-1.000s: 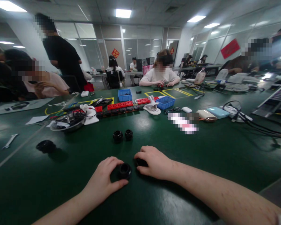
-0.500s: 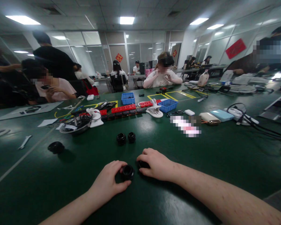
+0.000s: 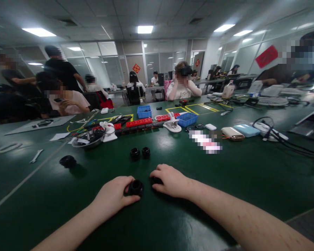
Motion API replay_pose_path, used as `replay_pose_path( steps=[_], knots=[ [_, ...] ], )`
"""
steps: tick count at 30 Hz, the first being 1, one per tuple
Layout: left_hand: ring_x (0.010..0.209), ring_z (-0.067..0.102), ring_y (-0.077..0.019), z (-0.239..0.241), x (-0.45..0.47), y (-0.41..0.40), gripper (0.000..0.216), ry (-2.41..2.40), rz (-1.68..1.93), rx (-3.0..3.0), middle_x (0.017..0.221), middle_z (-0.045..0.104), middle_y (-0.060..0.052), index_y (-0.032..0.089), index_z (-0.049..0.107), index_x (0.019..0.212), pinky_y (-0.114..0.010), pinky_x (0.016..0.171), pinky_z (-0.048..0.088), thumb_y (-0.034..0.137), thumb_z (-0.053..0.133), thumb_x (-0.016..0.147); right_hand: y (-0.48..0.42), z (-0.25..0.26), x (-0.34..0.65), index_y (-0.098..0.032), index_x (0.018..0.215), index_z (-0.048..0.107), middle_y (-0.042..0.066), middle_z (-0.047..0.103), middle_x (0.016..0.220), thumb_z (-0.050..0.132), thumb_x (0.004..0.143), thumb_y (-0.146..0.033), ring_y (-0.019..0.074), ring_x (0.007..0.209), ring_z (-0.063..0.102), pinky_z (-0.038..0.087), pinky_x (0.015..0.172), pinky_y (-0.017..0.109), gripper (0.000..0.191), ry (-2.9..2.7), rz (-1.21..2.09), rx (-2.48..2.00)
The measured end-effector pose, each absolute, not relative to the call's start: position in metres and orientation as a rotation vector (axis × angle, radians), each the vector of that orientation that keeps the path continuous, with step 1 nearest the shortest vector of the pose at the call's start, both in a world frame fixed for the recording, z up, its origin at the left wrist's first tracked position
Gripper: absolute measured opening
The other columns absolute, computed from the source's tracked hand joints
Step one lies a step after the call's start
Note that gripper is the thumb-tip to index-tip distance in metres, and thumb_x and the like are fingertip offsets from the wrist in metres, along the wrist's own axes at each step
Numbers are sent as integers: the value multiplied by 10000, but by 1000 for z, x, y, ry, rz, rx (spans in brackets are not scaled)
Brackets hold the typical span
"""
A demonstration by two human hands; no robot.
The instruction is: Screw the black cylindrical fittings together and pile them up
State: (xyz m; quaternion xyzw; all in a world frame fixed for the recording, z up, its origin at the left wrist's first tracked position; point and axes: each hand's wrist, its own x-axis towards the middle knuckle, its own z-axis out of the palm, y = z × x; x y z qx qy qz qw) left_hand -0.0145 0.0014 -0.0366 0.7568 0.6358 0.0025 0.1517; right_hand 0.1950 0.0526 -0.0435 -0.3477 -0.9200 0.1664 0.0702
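My left hand (image 3: pixel 115 191) grips a short, hollow black plastic fitting (image 3: pixel 136 188) from its left side, thumb in front and fingers behind. The fitting's round opening faces up. To the right of it, my right hand (image 3: pixel 170 179) is curled palm-down around another black round part (image 3: pixel 156 180), mostly hidden under its fingers. A gap of green table separates the two held parts. Farther back stand a black ring-shaped fitting (image 3: pixel 135 153) and a slightly smaller black fitting (image 3: pixel 146 152), side by side. A third loose black fitting (image 3: pixel 68 161) lies off to the left.
An open-end wrench (image 3: pixel 36 156) lies at the left on the green table (image 3: pixel 188 209). Behind are a metal bowl (image 3: pixel 87 142) of parts, a red power strip (image 3: pixel 138 122), a white clamp (image 3: pixel 172 125) and a blue bin (image 3: pixel 187 119). A person (image 3: pixel 183 87) sits opposite.
My left hand has shifted left with its black fitting, a little farther from the right hand's part. The right hand has moved slightly left. The view has tilted up a bit.
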Motion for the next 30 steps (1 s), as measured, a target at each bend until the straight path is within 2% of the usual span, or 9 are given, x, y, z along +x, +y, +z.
replay_pose_path(
  steps=[4, 8, 15, 20, 25, 30],
  knots=[
    [836, 608, -250, -38, -32, 5, 425, 2066, -64, 2115, 908, 663, -40, 255, 604, 1039, -300, 646, 435, 514, 577, 702, 53, -43, 195, -184, 1083, 592, 96, 560, 995, 566, 787, -334, 224, 918, 534, 439, 781, 337, 332, -2774, 515, -1050],
    [878, 609, -294, -40, -59, 20, 571, 2214, -66, 2009, 1004, 655, -113, 183, 579, 1121, -330, 638, 460, 567, 551, 699, 52, -43, 195, -178, 1084, 590, 99, 557, 999, 554, 796, -330, 218, 914, 535, 439, 789, 332, 327, -2779, 523, -1045],
    [897, 601, -323, -44, -101, 58, 566, 2400, -49, 1843, 1011, 647, -139, 175, 614, 1025, -316, 595, 458, 608, 563, 664, 51, -42, 194, -181, 1100, 578, 97, 556, 998, 545, 804, -321, 208, 914, 537, 439, 792, 316, 329, -2790, 517, -1034],
    [906, 587, -321, -44, -131, 81, 519, 2558, -110, 1652, 983, 633, -148, 152, 608, 949, -350, 647, 466, 612, 532, 721, 52, -44, 193, -165, 1097, 574, 105, 554, 986, 538, 806, -306, 215, 912, 533, 436, 794, 333, 325, -2794, 502, -1028],
    [902, 582, -205, -42, -158, 97, 315, 2609, -220, 1465, 1050, 579, -77, 134, 552, 1045, -389, 758, 480, 394, 507, 874, 52, -45, 194, -168, 1099, 572, 103, 550, 989, 529, 811, -306, 213, 918, 525, 430, 800, 331, 323, -2800, 495, -1012],
    [908, 585, -204, -44, -173, 100, 263, 2626, -236, 1328, 1069, 570, -71, 142, 538, 1080, -383, 757, 493, 311, 524, 880, 52, -45, 194, -167, 1095, 575, 102, 548, 983, 527, 813, -308, 208, 915, 522, 431, 802, 324, 319, -2806, 498, -1012]
  ],
)
